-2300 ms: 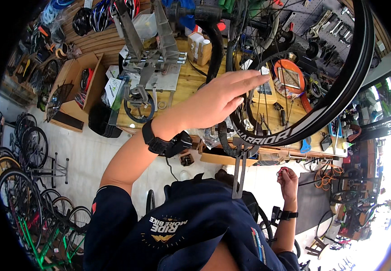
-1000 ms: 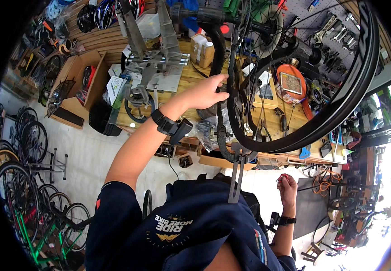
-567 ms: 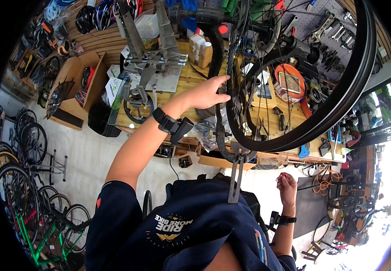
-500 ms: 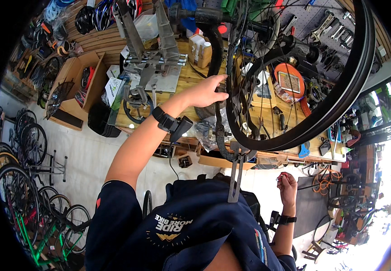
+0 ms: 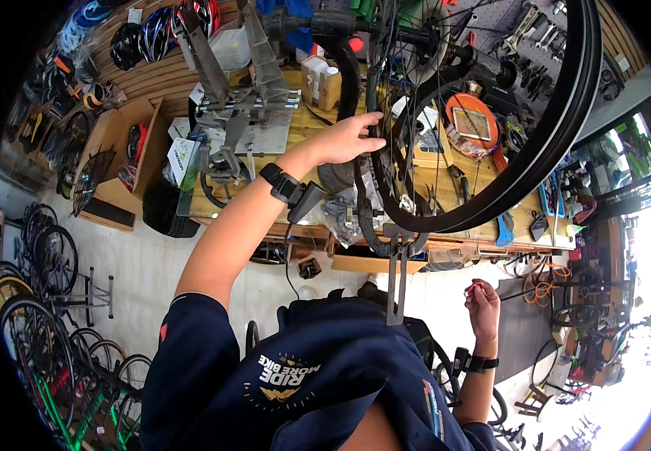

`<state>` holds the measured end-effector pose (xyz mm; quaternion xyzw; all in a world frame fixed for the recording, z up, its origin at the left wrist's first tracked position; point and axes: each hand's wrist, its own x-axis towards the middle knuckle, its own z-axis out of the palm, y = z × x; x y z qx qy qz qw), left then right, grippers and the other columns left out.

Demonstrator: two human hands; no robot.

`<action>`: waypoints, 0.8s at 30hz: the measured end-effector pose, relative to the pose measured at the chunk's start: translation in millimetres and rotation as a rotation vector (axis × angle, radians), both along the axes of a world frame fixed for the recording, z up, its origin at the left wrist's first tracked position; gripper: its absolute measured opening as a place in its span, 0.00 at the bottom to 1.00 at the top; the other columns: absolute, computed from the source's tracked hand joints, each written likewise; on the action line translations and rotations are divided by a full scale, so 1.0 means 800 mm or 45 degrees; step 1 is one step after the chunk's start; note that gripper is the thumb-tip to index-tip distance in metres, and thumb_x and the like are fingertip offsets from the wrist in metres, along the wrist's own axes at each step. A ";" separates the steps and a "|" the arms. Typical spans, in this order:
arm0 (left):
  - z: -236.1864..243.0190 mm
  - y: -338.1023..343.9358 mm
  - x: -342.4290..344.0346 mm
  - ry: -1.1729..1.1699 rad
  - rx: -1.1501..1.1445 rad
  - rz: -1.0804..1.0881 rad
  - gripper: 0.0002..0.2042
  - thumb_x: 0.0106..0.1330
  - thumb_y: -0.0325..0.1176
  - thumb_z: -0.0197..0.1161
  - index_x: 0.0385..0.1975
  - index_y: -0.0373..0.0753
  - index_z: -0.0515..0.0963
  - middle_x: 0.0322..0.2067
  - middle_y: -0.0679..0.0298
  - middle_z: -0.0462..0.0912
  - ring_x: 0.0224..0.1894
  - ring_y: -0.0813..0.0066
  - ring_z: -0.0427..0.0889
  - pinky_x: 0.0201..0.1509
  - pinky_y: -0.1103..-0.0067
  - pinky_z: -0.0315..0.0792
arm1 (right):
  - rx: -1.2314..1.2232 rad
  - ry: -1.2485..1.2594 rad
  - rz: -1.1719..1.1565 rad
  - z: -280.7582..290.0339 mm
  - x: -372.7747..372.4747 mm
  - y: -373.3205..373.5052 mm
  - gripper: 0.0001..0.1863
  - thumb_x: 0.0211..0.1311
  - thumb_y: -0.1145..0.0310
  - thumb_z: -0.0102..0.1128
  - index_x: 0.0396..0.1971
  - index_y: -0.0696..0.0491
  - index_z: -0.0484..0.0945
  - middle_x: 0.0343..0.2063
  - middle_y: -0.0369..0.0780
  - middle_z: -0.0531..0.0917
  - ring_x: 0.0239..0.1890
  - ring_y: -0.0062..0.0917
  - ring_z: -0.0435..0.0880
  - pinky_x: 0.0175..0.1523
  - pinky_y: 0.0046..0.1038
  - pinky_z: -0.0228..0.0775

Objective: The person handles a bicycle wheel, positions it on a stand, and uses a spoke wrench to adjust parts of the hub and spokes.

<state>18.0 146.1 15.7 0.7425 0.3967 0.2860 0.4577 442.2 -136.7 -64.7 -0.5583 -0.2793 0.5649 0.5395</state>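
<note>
A bicycle wheel [image 5: 483, 213] with a black tyre and thin spokes stands upright in a dark truing stand [image 5: 348, 71] at the workbench. My left hand [image 5: 348, 139] reaches to the near left side of the tyre, fingers stretched out and thumb apart, the tips at the tyre's edge. Whether they press on it cannot be told. A slotted metal gauge arm [image 5: 395, 289] sticks out from the stand toward my body. Low on the right, away from the wheel, my right hand [image 5: 483, 307] is closed on a small red tool [image 5: 475, 286], mostly hidden by the fingers.
The wooden workbench [image 5: 306, 161] carries a metal fixture [image 5: 246, 105], a cardboard box [image 5: 321, 81], an orange round tray [image 5: 457, 105] and loose tools. An open carton [image 5: 107, 203] stands to the left. Bicycles [image 5: 47, 301] line the left floor; an orange cable [image 5: 547, 284] lies right.
The view has shifted slightly, so the bench and wheel appear a little further left. My left hand stays at the tyre, and my right hand still holds the small red tool.
</note>
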 end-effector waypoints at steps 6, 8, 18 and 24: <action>0.016 -0.012 0.016 -0.137 -0.071 -0.189 0.23 0.70 0.34 0.61 0.60 0.29 0.67 0.46 0.59 0.81 0.47 0.75 0.79 0.54 0.78 0.72 | 0.027 0.087 -0.099 0.016 -0.011 -0.024 0.09 0.71 0.73 0.53 0.47 0.57 0.77 0.30 0.38 0.83 0.25 0.16 0.80 0.31 0.18 0.72; 0.029 -0.020 0.017 -0.060 0.004 -0.170 0.17 0.69 0.33 0.61 0.53 0.30 0.72 0.37 0.64 0.82 0.40 0.79 0.79 0.48 0.80 0.72 | 0.029 0.063 -0.076 0.028 -0.017 -0.026 0.09 0.71 0.73 0.54 0.47 0.57 0.77 0.30 0.38 0.83 0.25 0.16 0.80 0.31 0.18 0.71; 0.078 -0.058 0.027 -0.173 0.000 -0.140 0.08 0.67 0.32 0.63 0.35 0.33 0.75 0.29 0.70 0.78 0.33 0.85 0.74 0.39 0.83 0.71 | 0.245 -0.133 0.225 0.123 -0.048 0.057 0.07 0.70 0.77 0.52 0.44 0.59 0.76 0.32 0.39 0.82 0.27 0.17 0.78 0.34 0.20 0.71; 0.091 -0.084 0.029 -0.103 0.135 0.182 0.38 0.62 0.46 0.68 0.63 0.29 0.57 0.57 0.46 0.68 0.56 0.63 0.72 0.56 0.72 0.71 | 0.418 -0.231 0.547 0.181 -0.104 0.154 0.06 0.67 0.79 0.53 0.40 0.60 0.77 0.33 0.39 0.83 0.32 0.17 0.80 0.38 0.21 0.76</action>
